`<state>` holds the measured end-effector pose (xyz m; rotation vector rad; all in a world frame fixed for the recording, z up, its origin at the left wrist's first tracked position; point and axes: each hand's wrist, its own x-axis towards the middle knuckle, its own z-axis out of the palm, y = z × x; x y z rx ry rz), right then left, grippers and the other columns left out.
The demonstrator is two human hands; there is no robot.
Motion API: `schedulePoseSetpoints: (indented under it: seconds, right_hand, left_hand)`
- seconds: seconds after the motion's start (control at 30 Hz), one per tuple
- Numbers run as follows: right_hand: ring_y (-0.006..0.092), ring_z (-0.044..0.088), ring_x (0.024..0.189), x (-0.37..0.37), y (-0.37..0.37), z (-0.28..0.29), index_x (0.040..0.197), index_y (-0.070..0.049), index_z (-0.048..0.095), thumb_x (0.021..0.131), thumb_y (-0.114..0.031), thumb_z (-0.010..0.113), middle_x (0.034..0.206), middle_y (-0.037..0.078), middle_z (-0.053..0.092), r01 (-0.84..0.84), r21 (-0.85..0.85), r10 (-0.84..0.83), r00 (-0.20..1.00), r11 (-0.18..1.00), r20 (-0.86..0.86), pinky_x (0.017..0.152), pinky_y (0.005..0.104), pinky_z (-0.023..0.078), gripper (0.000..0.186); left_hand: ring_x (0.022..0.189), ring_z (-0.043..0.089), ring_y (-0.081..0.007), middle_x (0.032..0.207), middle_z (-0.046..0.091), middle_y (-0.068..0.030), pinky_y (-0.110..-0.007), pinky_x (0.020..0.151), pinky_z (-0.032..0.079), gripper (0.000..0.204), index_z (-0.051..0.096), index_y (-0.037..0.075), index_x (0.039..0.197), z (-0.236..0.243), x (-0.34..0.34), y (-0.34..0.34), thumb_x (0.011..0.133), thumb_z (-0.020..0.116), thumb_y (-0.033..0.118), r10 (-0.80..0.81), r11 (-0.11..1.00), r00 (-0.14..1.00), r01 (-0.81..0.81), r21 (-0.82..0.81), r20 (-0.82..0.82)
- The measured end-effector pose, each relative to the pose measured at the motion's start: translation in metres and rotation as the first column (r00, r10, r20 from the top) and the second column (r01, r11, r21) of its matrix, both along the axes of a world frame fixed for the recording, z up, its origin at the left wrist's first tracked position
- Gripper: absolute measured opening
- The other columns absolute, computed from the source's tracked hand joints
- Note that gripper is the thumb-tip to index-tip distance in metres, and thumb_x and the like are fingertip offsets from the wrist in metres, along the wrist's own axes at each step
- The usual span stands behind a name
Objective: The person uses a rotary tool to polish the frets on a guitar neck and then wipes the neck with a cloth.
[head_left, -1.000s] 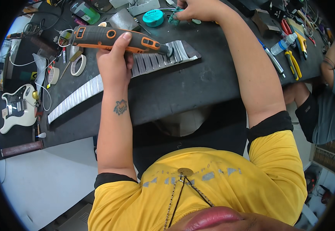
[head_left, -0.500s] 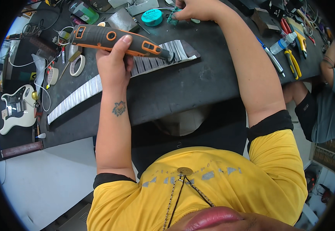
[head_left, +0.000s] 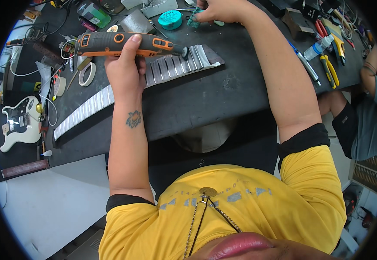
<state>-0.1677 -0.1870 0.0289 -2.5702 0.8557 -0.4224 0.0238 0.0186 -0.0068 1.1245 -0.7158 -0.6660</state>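
My left hand (head_left: 125,71) is wrapped round a grey and orange rotary tool (head_left: 104,44), thumb along its top. A small dark wheel (head_left: 185,53) at its tip is over the far edge of a long, tapered strip (head_left: 84,108), which looks like a guitar neck with silvery covering and crosswise ridges. I cannot tell whether the wheel touches it. At the back of the bench my right hand (head_left: 216,11) pinches a crumpled green piece (head_left: 193,20), its kind unclear. A round turquoise tin (head_left: 170,20) sits just left of that hand.
Tape rolls (head_left: 87,74), cables and a green-liquid bottle (head_left: 94,15) crowd the left and back. A white guitar body (head_left: 21,123) lies far left. Pliers (head_left: 329,72) and a clear bottle (head_left: 319,47) lie right, near another person (head_left: 366,125).
My left hand has drawn the rotary tool slightly left, and its wheel has moved off the strip's ridges toward the far edge. My right hand is nearly still with the green piece.
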Motion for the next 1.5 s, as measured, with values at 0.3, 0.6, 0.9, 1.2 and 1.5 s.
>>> schedulePoseSetpoints:
  seconds: [0.3,0.6,0.9,1.2,1.5]
  right_hand:
    - [0.0308,0.071,0.072,-0.002,0.001,0.002,0.084,0.003,0.073,0.070,-0.027,0.078,0.076,0.022,0.071,0.010,0.022,-0.010,1.000,1.000,0.003,0.068,0.0411,0.055,0.034]
    - [0.0317,0.071,0.072,0.000,-0.003,-0.001,0.082,0.004,0.072,0.069,-0.027,0.079,0.076,0.023,0.071,0.002,-0.002,-0.002,1.000,1.000,-0.001,0.068,0.0416,0.054,0.035]
    - [0.0313,0.071,0.072,0.000,0.000,0.002,0.082,0.003,0.072,0.068,-0.026,0.077,0.076,0.022,0.071,0.008,0.018,-0.008,1.000,1.000,-0.010,0.068,0.0414,0.054,0.033]
    - [0.0319,0.071,0.073,0.000,0.002,0.004,0.083,0.003,0.073,0.068,-0.027,0.077,0.077,0.022,0.071,0.014,0.031,-0.014,1.000,0.999,-0.019,0.068,0.0412,0.055,0.034]
    - [0.0321,0.071,0.073,0.001,0.001,0.000,0.084,0.004,0.073,0.069,-0.027,0.078,0.078,0.023,0.071,0.011,-0.006,-0.011,1.000,1.000,-0.014,0.069,0.0412,0.055,0.035]
  left_hand:
    - [0.049,0.053,-0.0089,0.075,0.064,-0.0025,-0.022,0.040,0.038,0.021,0.067,0.004,0.093,0.000,-0.004,-0.007,0.087,0.081,0.018,0.073,0.997,0.997,-0.073,-0.008,0.033]
    - [0.050,0.053,-0.0085,0.075,0.065,-0.0021,-0.022,0.041,0.038,0.020,0.067,0.005,0.093,0.001,-0.001,-0.007,0.087,0.081,0.018,0.078,0.997,0.997,-0.078,0.008,-0.011]
    - [0.049,0.051,-0.0073,0.076,0.063,-0.0005,-0.021,0.040,0.034,0.018,0.065,0.007,0.092,-0.001,0.002,-0.004,0.087,0.080,0.016,0.103,0.994,0.994,-0.104,-0.029,-0.033]
    - [0.049,0.048,-0.0065,0.076,0.063,-0.0015,-0.020,0.041,0.031,0.020,0.064,0.007,0.095,0.000,0.003,-0.002,0.088,0.076,0.021,0.116,0.993,0.993,-0.116,0.015,-0.017]
    - [0.047,0.045,-0.0073,0.075,0.062,-0.0021,-0.021,0.040,0.030,0.021,0.064,0.005,0.096,0.000,0.005,-0.004,0.089,0.075,0.022,0.116,0.993,0.993,-0.116,0.035,-0.024]
